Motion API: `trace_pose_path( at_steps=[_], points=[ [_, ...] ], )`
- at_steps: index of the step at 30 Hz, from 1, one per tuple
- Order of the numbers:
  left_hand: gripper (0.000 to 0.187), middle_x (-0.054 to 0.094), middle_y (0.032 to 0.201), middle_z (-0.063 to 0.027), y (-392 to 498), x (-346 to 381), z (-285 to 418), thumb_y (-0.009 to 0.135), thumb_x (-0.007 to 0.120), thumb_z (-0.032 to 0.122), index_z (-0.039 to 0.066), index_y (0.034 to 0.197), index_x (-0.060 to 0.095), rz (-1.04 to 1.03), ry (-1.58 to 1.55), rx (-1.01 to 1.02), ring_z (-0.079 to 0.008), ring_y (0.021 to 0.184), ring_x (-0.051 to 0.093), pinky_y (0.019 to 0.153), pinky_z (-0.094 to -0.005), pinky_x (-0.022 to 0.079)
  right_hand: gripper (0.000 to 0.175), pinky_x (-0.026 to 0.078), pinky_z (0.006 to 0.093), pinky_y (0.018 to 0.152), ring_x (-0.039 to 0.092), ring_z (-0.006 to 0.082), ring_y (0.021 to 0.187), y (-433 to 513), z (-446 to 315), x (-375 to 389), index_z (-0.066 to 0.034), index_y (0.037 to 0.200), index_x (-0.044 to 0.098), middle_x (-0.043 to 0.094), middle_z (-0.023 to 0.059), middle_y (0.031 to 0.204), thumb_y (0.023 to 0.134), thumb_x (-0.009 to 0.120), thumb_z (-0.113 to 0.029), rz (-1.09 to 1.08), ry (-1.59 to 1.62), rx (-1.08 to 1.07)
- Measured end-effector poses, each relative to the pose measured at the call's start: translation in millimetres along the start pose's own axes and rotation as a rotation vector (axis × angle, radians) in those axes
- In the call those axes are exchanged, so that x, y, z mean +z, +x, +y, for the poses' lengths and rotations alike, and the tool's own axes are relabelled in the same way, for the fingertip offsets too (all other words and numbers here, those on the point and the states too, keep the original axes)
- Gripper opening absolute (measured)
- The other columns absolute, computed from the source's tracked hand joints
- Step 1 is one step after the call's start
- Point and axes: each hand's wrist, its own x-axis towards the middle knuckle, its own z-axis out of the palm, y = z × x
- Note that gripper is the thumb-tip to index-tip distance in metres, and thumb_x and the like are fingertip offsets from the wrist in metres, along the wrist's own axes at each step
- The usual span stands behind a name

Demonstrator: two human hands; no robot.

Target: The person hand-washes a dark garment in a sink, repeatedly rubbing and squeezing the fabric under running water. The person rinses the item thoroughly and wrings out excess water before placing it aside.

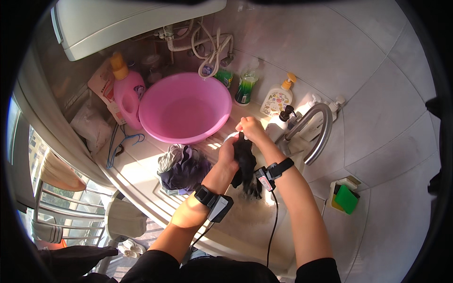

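Observation:
Wet black cloth [245,155] hangs over the sink basin [244,226], its lower end close to the sudsy water. My left hand [228,152] grips its upper part from the left. Curled fingers of my right hand [250,128] close on its top end; the exact grip is partly hidden. A small white thing [231,136] shows between my hands, too covered to name. On the ribbed drainboard, left of my left hand, lies a heap of dark purple and grey clothes [185,168]. The curved metal faucet [327,131] stands right of my right hand.
Behind the clothes sits a pink plastic basin [184,109], beside a pink detergent bottle [127,95] and blue hangers [122,141]. A green liquid bottle [246,86] and pump bottles [277,97] line the wall. Sponges [345,198] rest in a right-hand holder.

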Motion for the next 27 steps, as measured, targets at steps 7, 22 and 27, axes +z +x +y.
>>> trace_pose_path(
  at_steps=[7, 22, 27],
  points=[
    [0.020, 0.060, 0.085, -0.0114, 2.7, -1.2, -4.0, 0.084, 0.043, 0.014, 0.002, 0.097, 0.053, 0.032, 0.009, 0.046, -0.0241, 0.074, 0.060, 0.064, -0.0359, 0.050, 0.017, 0.047, 0.0455, 0.072, 0.058, 0.0358, 0.079, 1.7, 6.2, 2.3, -0.0029, 0.076, 0.057, 0.059, 0.0161, 0.073, 0.077, 0.051, -0.018, -0.018, -0.191, -0.042],
    [0.021, 0.060, 0.085, -0.0114, -4.2, -3.5, -6.7, 0.083, 0.041, 0.014, 0.003, 0.097, 0.053, 0.057, 0.031, 0.063, -0.0254, 0.074, 0.060, 0.067, -0.0380, 0.051, 0.029, 0.044, 0.0427, 0.079, 0.058, 0.0356, 0.086, 0.4, 11.5, 7.5, -0.0040, 0.072, 0.061, 0.062, 0.0159, 0.084, 0.084, 0.041, -0.022, 0.029, 0.002, 0.036],
    [0.020, 0.060, 0.083, -0.0086, -0.9, -3.9, -5.8, 0.082, 0.043, 0.013, 0.005, 0.096, 0.054, 0.047, 0.025, 0.046, -0.0221, 0.073, 0.059, 0.063, -0.0353, 0.049, 0.035, 0.044, 0.0422, 0.081, 0.057, 0.0344, 0.089, 5.2, 14.3, 6.1, -0.0058, 0.070, 0.062, 0.063, 0.0153, 0.087, 0.086, 0.036, -0.022, 0.005, -0.064, 0.120]
  ],
)
